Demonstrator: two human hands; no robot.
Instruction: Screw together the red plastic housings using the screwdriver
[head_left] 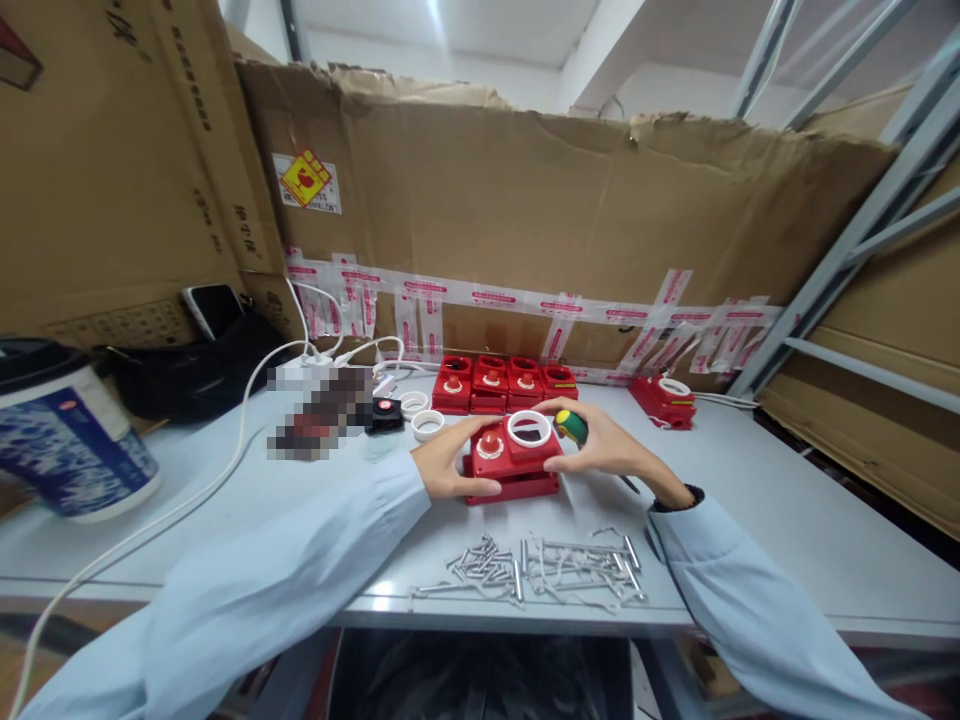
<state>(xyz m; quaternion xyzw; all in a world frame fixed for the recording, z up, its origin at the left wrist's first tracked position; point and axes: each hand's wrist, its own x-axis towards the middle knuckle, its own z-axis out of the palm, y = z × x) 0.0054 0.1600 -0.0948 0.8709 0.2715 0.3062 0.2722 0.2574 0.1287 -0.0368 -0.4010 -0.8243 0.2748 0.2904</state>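
A red plastic housing (504, 462) sits on the table before me, its upper part slightly tilted over the lower part with a gap between. On it are a round red knob (490, 443) in a white collar and a large white ring (529, 428). My left hand (454, 462) grips its left side, thumb along the front. The fingers of my right hand (607, 445) press on its right side. Tucked in that same hand is a screwdriver (572, 428) with a green and yellow handle, its shaft mostly hidden behind the palm.
Loose screws (484, 562) and metal rods (581, 565) with thin ties lie near the front edge. Several red housings (491, 380) stand at the back, another red housing (666, 402) back right. White rings (427, 425), a black tape measure (385, 415), a cable (247, 400) and a cup (71, 440) are left.
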